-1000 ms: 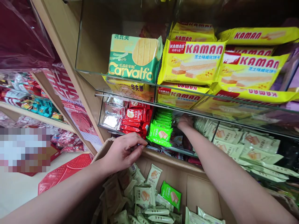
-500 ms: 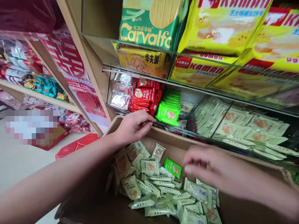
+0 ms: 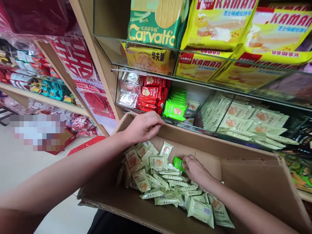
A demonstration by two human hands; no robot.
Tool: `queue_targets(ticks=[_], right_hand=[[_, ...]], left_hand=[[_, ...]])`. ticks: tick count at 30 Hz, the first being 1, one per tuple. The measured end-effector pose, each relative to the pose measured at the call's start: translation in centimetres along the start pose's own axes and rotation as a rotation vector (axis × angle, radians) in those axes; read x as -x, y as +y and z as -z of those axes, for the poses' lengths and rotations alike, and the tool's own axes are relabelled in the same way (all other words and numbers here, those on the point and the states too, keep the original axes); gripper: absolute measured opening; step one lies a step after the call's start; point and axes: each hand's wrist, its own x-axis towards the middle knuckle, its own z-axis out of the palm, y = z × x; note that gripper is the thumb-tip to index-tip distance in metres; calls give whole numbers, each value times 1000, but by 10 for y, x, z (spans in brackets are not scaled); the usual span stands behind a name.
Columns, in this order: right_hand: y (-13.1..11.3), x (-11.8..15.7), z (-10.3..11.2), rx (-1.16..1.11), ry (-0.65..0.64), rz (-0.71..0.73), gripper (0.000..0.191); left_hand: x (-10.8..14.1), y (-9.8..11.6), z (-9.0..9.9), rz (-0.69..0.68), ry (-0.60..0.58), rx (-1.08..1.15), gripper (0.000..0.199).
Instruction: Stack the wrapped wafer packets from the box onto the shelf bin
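Note:
A cardboard box (image 3: pixel 212 138) stands open in front of me, with many pale green snack packets (image 3: pixel 165 198) heaped on its bottom. My left hand (image 3: pixel 146 126) is closed at the box's far rim, fingers curled and thumb against it. Inside the box, my right hand (image 3: pixel 195 167) has its fingers on the right end of a bright green snack packet (image 3: pixel 178 163), covering part of it. That packet lies on top of the pale ones.
Behind the box, a glass-fronted shelf holds red packets (image 3: pixel 151 92), a stack of bright green packets (image 3: pixel 175 109) and rows of pale green packets (image 3: pixel 240 112). Larger yellow wafer bags (image 3: pixel 219 22) fill the shelf above. Red goods and shelves are to the left.
My right hand has come down and left onto the bright green packet in the box. My left hand stays at the far rim. The view has shifted, showing more of the box.

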Motion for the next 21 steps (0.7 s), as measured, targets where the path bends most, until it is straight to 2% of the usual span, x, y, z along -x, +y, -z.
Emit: queue_targets(ticks=[3, 5, 7, 9, 11, 13, 15, 18, 21], right_hand=[[-16, -8, -7, -123, 25, 86, 22], [-30, -19, -18, -187, 34, 116, 30], [-44, -31, -27, -221, 36, 124, 34], [-55, -39, -25, -240, 45, 151, 24], [-63, -37, -10, -249, 75, 213, 13], [-68, -25, 16, -271, 125, 301, 6], [-69, -8, 45, -360, 177, 344, 9], [-64, 13, 78, -610, 230, 265, 16], [-56, 20, 88, -841, 203, 146, 26]], left_hand=[[2, 9, -1, -59, -124, 77, 18], [1, 16, -5, -75, -252, 119, 19], [-1, 22, -8, -60, -390, 140, 21], [-2, 28, -11, 11, -505, 136, 24], [-1, 32, -12, 127, -580, 135, 30], [2, 35, -12, 247, -648, 176, 47], [3, 36, -10, 357, -719, 260, 54], [-1, 36, -9, 566, -762, 510, 31], [-9, 36, -10, 782, -741, 866, 27]])
